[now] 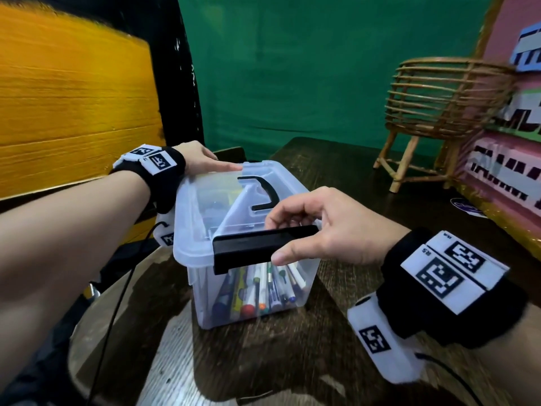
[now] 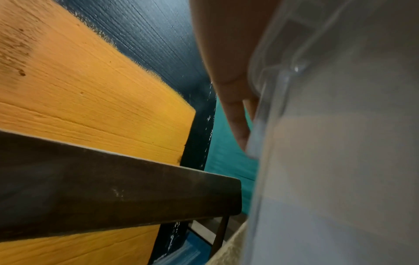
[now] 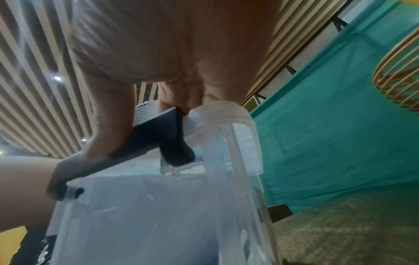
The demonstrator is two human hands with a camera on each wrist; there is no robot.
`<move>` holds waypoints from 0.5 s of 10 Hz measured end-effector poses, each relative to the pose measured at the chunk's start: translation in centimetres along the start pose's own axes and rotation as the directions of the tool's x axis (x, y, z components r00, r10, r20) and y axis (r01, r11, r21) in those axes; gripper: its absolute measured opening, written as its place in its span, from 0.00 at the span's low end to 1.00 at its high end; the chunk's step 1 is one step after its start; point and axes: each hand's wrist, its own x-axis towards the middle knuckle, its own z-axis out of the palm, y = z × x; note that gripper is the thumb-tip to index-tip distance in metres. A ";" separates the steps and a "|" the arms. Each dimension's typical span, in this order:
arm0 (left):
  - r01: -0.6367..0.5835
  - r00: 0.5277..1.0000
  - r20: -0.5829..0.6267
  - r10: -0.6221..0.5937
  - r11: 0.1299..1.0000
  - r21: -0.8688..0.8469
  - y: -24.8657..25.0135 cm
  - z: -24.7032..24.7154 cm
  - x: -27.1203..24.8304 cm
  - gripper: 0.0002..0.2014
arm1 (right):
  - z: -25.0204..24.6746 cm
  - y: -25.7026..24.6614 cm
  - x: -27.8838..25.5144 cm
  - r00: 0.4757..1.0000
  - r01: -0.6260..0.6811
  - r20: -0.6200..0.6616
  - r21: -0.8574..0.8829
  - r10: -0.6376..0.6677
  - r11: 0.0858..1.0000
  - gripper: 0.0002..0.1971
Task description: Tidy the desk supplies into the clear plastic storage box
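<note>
The clear plastic storage box [image 1: 202, 297] stands on the dark wooden desk with its clear lid [image 1: 205, 200] on top, a black handle [image 1: 260, 191] lying flat on the lid. Several pens and markers [image 1: 257, 288] show through the near wall. My right hand [image 1: 316, 230] grips the black latch [image 1: 257, 247] at the near end, thumb on its front face and fingers curled over the lid edge; the right wrist view shows the latch [image 3: 145, 143] under my thumb. My left hand [image 1: 202, 159] rests with straight fingers on the lid's far left corner; its fingers [image 2: 235, 114] lie along the box rim [image 2: 267, 75].
A small wicker chair [image 1: 439, 112] stands at the desk's far right, beside a pink decorated board [image 1: 509, 159]. A yellow wooden panel [image 1: 73, 106] lies left, a green cloth backdrop [image 1: 292, 68] behind. A black cable [image 1: 117, 303] hangs by the desk's left edge.
</note>
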 end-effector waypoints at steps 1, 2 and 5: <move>-0.062 0.993 -0.102 0.065 0.998 0.030 0.3 0.3 0.0 0.32 | 0.0 0.1 -0.1 1.000 0.003 -0.006 0.003 -0.003 1.000 0.11; -0.103 0.983 -0.149 0.106 0.994 0.027 0.3 0.2 -0.1 0.30 | 0.0 0.2 -0.1 1.000 0.002 -0.007 0.011 -0.002 1.000 0.11; -0.191 0.979 -0.039 0.198 0.971 0.145 0.8 1.0 -3.5 0.25 | 0.8 -0.5 -1.4 0.985 -0.033 -0.168 0.003 0.033 0.999 0.17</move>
